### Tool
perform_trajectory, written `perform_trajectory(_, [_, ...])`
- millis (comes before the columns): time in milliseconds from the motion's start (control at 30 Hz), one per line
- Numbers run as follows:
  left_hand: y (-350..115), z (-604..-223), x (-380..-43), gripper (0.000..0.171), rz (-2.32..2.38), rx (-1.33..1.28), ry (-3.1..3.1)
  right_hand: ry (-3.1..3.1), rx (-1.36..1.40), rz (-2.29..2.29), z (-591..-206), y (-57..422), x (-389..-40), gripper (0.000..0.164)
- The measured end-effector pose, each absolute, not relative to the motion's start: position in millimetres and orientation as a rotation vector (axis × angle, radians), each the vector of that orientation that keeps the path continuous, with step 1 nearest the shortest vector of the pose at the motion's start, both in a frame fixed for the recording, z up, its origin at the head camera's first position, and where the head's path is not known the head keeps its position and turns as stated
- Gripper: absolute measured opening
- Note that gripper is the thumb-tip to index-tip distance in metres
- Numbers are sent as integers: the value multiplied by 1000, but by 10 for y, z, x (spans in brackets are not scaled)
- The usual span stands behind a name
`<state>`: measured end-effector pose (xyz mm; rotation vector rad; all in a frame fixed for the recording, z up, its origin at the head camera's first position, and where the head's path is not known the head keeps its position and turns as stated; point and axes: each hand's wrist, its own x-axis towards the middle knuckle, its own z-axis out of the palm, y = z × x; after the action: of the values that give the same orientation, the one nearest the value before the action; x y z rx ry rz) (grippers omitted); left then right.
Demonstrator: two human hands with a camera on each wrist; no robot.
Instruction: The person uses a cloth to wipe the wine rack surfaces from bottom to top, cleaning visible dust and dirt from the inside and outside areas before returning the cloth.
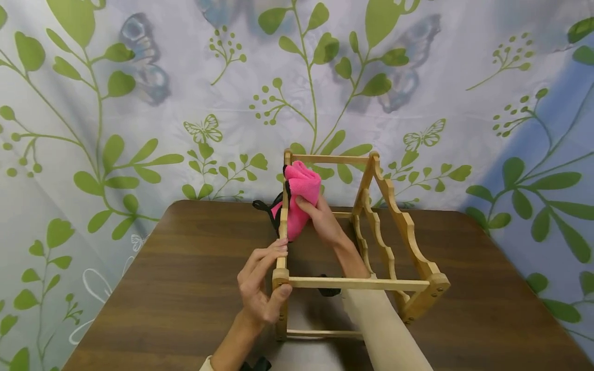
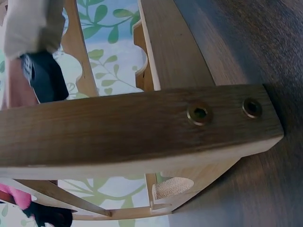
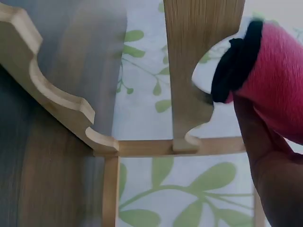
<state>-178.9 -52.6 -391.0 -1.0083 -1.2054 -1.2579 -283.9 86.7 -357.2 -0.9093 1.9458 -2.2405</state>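
A light wooden rack point(image 1: 359, 284) with scalloped rails stands on the table. My left hand point(image 1: 260, 281) grips its near left corner, fingers over the top side rail and thumb at the front end. Reaching inside the frame, my right hand point(image 1: 325, 221) holds a folded pink cloth point(image 1: 303, 180) with black edging against the left side rail. Part of the cloth and its black loop point(image 1: 262, 205) hang out past that rail. In the right wrist view the bunched cloth point(image 3: 284, 85) sits beside a scalloped board point(image 3: 189, 56). Screw heads point(image 2: 199, 113) show on the rack's end in the left wrist view.
The dark brown wooden table point(image 1: 199, 247) extends to both sides of the rack. Behind it hangs a pale curtain point(image 1: 176, 129) printed with green leaves and butterflies. More scalloped rails point(image 1: 394, 206) form the rack's right side, close to my right forearm.
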Motion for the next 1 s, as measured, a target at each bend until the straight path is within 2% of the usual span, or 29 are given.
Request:
perform_trajectory(100, [-552, -3936, -1796, 46, -1269, -992, -1221, 1958, -1123, -2147, -3558, 865, -2705, 56])
perform_trajectory(167, [-568, -3948, -1798, 46, -1280, -984, -1233, 1936, -1172, -2096, -3557, 870, -2597, 59])
perform_trajectory(367, [-598, -3963, -1784, 48, -1286, -957, -1236, 1929, -1006, -2011, -3596, 911, -2276, 84])
perform_trajectory(433, [-601, -3962, -1777, 48, -1284, -949, -1233, 1871, -974, -2053, -3614, 927, -2209, 80])
perform_trajectory(533, [-607, -3970, -1770, 52, -1264, -923, -1252, 1756, -1068, -2144, -3639, 950, -2135, 60])
perform_trajectory(700, [-609, -3986, -1759, 61, -1179, -855, -1277, 1785, -1174, -2126, -3629, 1017, -1982, 43])
perform_trajectory(1000, [-534, -3969, -1748, 58, -1140, -835, -1250, 1641, -1162, -1987, -3564, 1220, -1921, 40])
